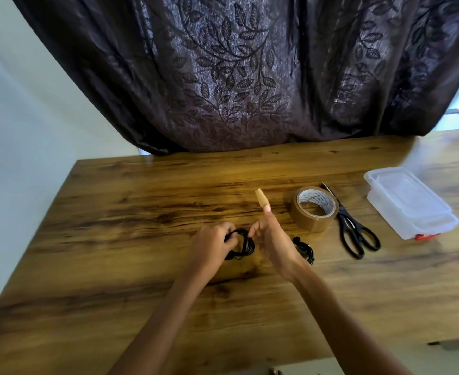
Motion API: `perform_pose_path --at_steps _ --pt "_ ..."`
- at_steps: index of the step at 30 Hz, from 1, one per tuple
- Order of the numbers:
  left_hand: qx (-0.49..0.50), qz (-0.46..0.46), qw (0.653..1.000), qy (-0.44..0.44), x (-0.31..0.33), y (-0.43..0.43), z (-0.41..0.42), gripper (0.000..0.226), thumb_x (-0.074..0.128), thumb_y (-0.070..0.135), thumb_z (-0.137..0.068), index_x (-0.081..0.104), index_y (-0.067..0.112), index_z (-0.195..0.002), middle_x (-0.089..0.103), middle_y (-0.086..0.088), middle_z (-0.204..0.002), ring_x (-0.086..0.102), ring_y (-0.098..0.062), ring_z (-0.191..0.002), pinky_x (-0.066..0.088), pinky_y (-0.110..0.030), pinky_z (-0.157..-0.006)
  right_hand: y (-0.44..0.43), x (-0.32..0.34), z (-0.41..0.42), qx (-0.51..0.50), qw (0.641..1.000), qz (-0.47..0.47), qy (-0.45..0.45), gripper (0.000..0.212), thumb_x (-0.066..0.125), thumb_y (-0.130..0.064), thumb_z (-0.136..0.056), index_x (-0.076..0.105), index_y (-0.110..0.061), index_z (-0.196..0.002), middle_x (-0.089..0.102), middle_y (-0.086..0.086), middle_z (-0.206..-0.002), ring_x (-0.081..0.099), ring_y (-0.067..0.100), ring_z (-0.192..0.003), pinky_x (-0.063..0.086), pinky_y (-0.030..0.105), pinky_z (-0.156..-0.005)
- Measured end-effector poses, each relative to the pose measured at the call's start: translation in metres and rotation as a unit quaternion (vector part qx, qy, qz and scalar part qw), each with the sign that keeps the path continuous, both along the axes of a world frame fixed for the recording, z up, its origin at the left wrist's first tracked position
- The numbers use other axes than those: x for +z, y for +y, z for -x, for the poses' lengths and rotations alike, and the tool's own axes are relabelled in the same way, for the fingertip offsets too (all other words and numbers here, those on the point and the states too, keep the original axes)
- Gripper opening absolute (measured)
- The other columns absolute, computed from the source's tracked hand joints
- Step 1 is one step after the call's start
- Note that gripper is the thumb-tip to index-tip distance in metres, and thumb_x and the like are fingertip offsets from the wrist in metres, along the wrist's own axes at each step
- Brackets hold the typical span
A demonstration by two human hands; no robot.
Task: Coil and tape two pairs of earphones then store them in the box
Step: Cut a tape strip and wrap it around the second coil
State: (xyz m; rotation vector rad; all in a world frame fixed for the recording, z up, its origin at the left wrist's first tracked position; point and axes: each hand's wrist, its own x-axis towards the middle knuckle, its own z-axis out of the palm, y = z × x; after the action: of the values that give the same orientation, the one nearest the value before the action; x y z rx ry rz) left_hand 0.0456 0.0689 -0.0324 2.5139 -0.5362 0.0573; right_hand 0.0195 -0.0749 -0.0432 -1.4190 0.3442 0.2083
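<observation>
Left hand [215, 242]: fingers curled round the left side of the coiled black earphones [241, 246], gripping them.
Right hand [273, 240]: thumb and lower fingers pinching the coil's right edge; forefinger straight, pointing away, with a short strip of brown tape [261, 198] stuck to its tip.
Coil's place: between the two hands, near the middle of the brown wood-grain table [141, 212].
Second pair of black earphones [304, 250]: on the table just right of the right wrist, partly hidden by it.
Roll of brown packing tape [315, 209]: flat on the table, beyond the right hand.
Black-handled scissors [357, 234]: closed, just beside the roll on its right.
Clear plastic box [409, 201]: lid on, red clip at its near end, right of the scissors.
Dark leaf-patterned curtain [236, 77]: hanging behind the table's far edge.
</observation>
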Motion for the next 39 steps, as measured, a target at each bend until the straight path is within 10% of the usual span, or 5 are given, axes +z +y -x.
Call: perform_pose_path --at_steps 11,16,23,29,39 --pt "-0.038 0.09 0.995 -0.015 0.043 0.001 -0.004 0.018 0.064 0.015 -0.086 0.069 0.009 -0.101 0.072 -0.002 -0.088 0.065 -0.008 -0.075 0.05 -0.014 -0.066 -0.013 0.033 0.002 -0.017 0.967 -0.252 -0.026 0.039 0.044 -0.041 -0.09 0.055 -0.004 -0.094 0.066 0.012 -0.07 0.065 0.024 -0.063 0.052 0.028 -0.063" --pt "-0.017 0.288 0.946 0.149 0.071 -0.004 -0.005 0.015 0.07 0.017 -0.08 0.067 0.018 -0.094 0.072 0.003 -0.085 0.067 -0.004 -0.08 0.049 -0.012 -0.071 -0.025 0.06 0.0 -0.051 0.946 -0.314 -0.058 0.043 0.056 -0.04 -0.076 0.068 0.0 -0.082 0.069 0.012 -0.068 0.063 0.021 -0.061 0.052 0.031 -0.07" --pt "0.021 0.497 0.788 0.363 0.108 -0.022 -0.005 0.005 0.062 0.01 -0.084 0.065 0.011 -0.087 0.071 0.003 -0.067 0.065 -0.004 -0.061 0.053 -0.02 -0.063 -0.035 0.093 -0.003 -0.049 0.943 -0.314 -0.103 0.045 0.056 -0.036 -0.078 0.07 0.006 -0.075 0.068 0.023 -0.079 0.063 0.023 -0.067 0.048 0.042 -0.09" --pt "0.077 0.506 0.781 0.358 0.122 -0.031 -0.008 0.002 0.066 0.012 -0.081 0.068 0.013 -0.082 0.072 0.003 -0.066 0.059 0.0 -0.052 0.046 -0.022 -0.059 -0.025 0.11 0.005 -0.151 0.954 -0.127 -0.225 0.02 0.062 -0.022 -0.081 0.069 -0.004 -0.084 0.068 0.007 -0.08 0.062 0.02 -0.079 0.05 0.029 -0.078" --pt "0.044 0.503 0.805 0.312 0.139 -0.037 -0.005 0.005 0.068 0.01 -0.078 0.071 0.011 -0.082 0.074 0.0 -0.072 0.063 -0.002 -0.058 0.047 -0.021 -0.068 -0.025 0.102 0.003 -0.274 0.568 0.51 -0.585 0.008 0.07 -0.006 -0.079 0.07 0.0 -0.075 0.069 0.01 -0.085 0.056 0.018 -0.085 0.049 0.03 -0.072"
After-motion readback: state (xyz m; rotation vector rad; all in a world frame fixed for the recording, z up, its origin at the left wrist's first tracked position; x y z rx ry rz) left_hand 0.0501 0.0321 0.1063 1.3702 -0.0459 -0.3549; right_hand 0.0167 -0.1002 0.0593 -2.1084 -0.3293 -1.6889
